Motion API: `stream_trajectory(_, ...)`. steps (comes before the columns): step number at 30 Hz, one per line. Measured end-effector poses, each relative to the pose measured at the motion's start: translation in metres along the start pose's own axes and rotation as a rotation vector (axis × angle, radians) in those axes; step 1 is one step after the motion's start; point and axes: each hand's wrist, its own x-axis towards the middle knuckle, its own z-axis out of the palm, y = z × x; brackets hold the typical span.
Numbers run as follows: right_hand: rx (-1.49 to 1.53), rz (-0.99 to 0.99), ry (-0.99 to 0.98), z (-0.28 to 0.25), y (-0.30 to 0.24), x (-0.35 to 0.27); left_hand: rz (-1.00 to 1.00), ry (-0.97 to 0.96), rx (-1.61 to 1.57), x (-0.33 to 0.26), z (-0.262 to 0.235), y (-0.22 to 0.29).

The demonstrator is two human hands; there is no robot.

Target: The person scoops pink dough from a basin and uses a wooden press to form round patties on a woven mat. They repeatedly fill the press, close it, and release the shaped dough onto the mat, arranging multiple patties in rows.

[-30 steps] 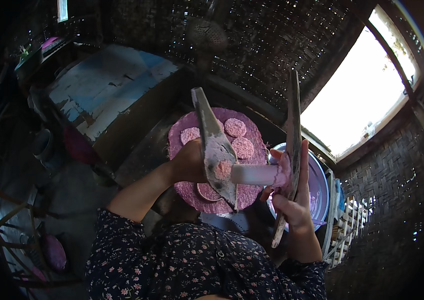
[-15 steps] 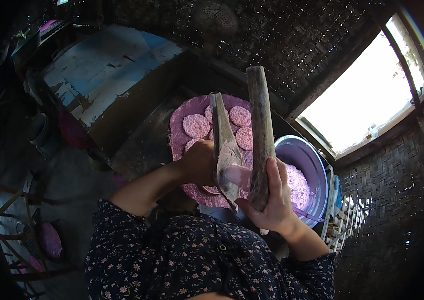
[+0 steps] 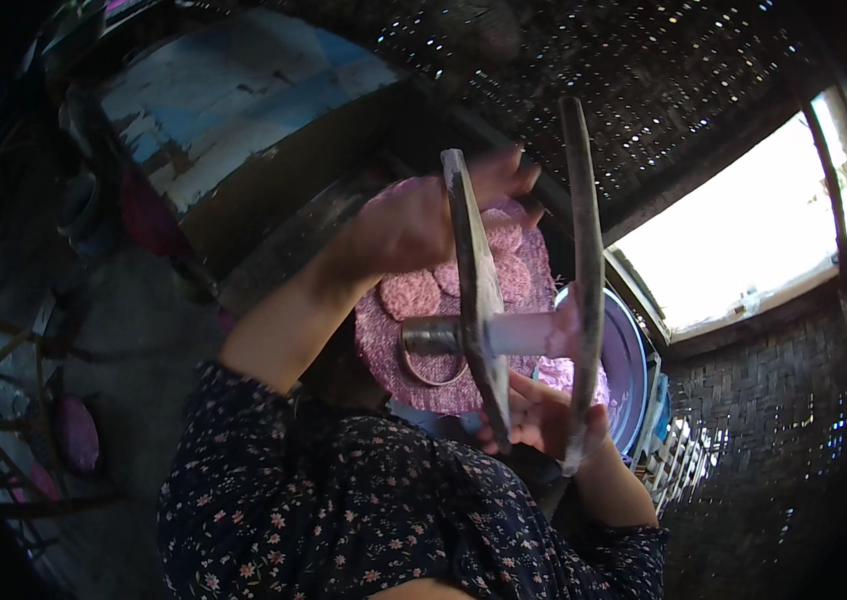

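A two-part wooden hand press is raised in front of me, turned on its side. Its left bar (image 3: 485,290) carries a short metal cylinder (image 3: 431,335); a pale plunger (image 3: 529,334) joins it to the right bar (image 3: 587,230). My right hand (image 3: 544,415) grips the press at its lower end, between the bars. Close to the upper left bar is my left hand (image 3: 409,225), blurred, fingers stretched out behind the bar. Below lies a pink woven tray (image 3: 376,345) with several round pink noodle-like cakes (image 3: 410,294) and a thin ring (image 3: 434,380).
A grey-blue basin (image 3: 632,345) holding pink dough (image 3: 554,374) stands to the right, under a bright window (image 3: 744,220). A worn blue-and-white panel (image 3: 234,110) is at the far left. Wooden frames (image 3: 4,420) stand on the floor, lower left.
The press has turned and its bars have spread apart, baring more of the plunger and the cylinder. My left hand has moved up and opened; my right hand has shifted slightly lower.
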Motion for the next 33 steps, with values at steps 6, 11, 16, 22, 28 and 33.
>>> stream_trajectory(6, 0.180, -0.042, -0.482, -0.017, -0.005, -0.014, 0.320, -0.153, -0.290, 0.057, 0.017, 0.012)
stream_trajectory(11, 0.136, 0.097, -0.138, -0.022, -0.025, -0.033, 0.159, 0.282, -0.281, 0.043, -0.013, -0.023)
stream_trajectory(16, 0.069, 0.258, 0.152, -0.029, -0.034, -0.025, 0.092, 0.576, -0.555, 0.017, -0.046, -0.066)
stream_trajectory(22, -0.024, 0.350, 0.167, -0.030, -0.045, -0.021, 0.195, 0.696, -0.602, -0.006, -0.042, -0.080)
stream_trajectory(28, -0.030, 0.327, 0.082, -0.037, -0.035, -0.007, 0.284, 0.623, -0.565, -0.029, -0.049, -0.064)
stream_trajectory(33, -0.108, 0.217, 0.115, -0.040, -0.036, 0.008, 0.291, 0.685, -0.552, -0.028, -0.067, -0.048)
